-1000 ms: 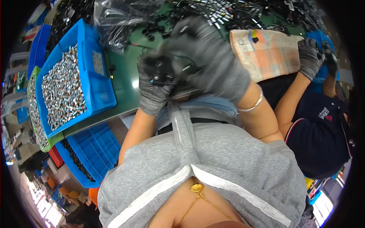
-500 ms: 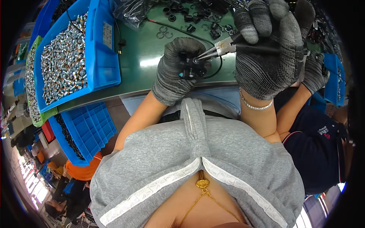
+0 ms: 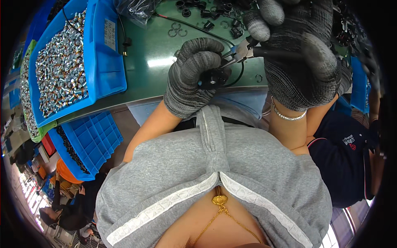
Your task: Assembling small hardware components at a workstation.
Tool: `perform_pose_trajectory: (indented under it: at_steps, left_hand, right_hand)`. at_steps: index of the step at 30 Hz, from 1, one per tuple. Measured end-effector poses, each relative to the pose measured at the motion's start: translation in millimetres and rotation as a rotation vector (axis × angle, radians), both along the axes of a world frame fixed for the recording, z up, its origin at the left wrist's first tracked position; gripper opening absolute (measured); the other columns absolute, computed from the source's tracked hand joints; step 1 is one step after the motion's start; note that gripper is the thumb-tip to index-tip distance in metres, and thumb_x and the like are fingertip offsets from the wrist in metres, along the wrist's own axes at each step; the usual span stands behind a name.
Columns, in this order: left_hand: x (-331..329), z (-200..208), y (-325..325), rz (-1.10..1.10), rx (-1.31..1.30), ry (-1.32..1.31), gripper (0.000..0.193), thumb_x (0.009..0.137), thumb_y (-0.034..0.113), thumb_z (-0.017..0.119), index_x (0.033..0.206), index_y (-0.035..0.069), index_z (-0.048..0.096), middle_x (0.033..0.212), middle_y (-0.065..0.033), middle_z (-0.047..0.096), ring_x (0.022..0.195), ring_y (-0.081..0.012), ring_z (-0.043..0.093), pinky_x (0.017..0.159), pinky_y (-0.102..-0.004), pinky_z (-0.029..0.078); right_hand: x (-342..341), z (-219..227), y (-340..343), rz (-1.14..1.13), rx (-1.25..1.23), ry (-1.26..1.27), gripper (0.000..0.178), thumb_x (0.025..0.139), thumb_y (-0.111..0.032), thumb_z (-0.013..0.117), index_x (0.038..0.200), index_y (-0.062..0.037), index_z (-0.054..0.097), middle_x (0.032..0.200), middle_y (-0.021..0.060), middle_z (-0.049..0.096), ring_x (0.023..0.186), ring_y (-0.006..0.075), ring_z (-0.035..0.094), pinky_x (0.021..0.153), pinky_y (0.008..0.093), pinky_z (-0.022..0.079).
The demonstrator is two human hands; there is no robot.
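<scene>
In grey knitted gloves, both my hands work above the green table. My left hand (image 3: 188, 78) is closed around a small black part (image 3: 214, 77), its fingers covering much of it. A thin black cable (image 3: 240, 76) curves by the part. My right hand (image 3: 300, 68) grips dark-handled pliers (image 3: 245, 52), whose slim metal jaws point left and stand apart. The jaw tips reach the left fingers and the top of the black part; whether they touch it or hold anything is hidden. Several C-shaped metal rings (image 3: 177, 27) lie on the tabletop beyond my left hand.
A blue bin (image 3: 109, 68) of metal screws (image 3: 62, 68) stands at the left table edge, with another blue bin (image 3: 97, 138) below. Black bushings (image 3: 186, 12) and a clear plastic bag (image 3: 138, 9) lie at the back. A co-worker's dark sleeve (image 3: 337, 136) is close on my right.
The pliers' jaws have spread from nearly together to clearly apart. My right hand has shifted slightly right and turned. My left fingers have come further over the black part.
</scene>
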State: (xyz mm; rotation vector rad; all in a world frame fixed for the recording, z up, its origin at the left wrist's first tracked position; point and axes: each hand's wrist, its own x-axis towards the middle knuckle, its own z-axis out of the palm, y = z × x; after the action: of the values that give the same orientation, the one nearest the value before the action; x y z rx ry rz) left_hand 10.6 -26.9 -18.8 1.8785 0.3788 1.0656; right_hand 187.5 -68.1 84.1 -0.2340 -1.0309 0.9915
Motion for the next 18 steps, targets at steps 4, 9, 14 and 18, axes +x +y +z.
perform_pose_trajectory:
  at_steps: [4,9,14,18]
  left_hand:
    - [2.0,8.3,2.2,0.026,0.093,-0.116,0.044,0.069,-0.001,0.086,0.104,0.005,0.060,0.108,-0.0169,0.065,0.087,-0.0240,0.070,0.071,-0.0299,0.060]
    - [-3.2,4.1,6.1,-0.128,-0.143,-0.147,0.039,0.071,-0.003,0.083,0.100,0.005,0.058,0.107,-0.0161,0.064,0.090,-0.0223,0.069,0.070,-0.0295,0.059]
    - [3.7,12.4,-6.5,-0.003,-0.078,-0.034,0.036,0.072,-0.005,0.080,0.096,0.006,0.056,0.103,-0.0146,0.065,0.086,-0.0203,0.069,0.068,-0.0287,0.059]
    - [5.8,28.1,8.1,-0.032,-0.001,-0.035,0.038,0.073,-0.003,0.081,0.096,0.008,0.053,0.105,-0.0143,0.062,0.085,-0.0194,0.067,0.067,-0.0296,0.058]
  right_hand:
    - [14.3,8.0,7.0,0.130,0.021,-0.005,0.085,0.088,-0.003,0.068,0.155,-0.0090,0.016,0.126,0.0125,0.051,0.102,0.0263,0.059,0.086,0.0411,0.058]
    - [19.1,0.8,22.4,0.289,0.018,0.011,0.085,0.087,-0.005,0.070,0.155,-0.0085,0.018,0.123,0.0123,0.054,0.099,0.0263,0.061,0.085,0.0411,0.058]
    - [13.0,-48.9,0.6,-0.130,0.048,-0.350,0.030,0.101,-0.012,0.049,0.121,0.0050,0.062,0.124,0.0195,0.061,0.093,0.0243,0.068,0.083,0.0319,0.058]
    - [4.6,8.1,11.5,0.243,-0.049,0.130,0.050,0.090,-0.012,0.055,0.139,-0.0041,0.049,0.131,0.0175,0.051,0.100,0.0233,0.054,0.079,0.0335,0.055]
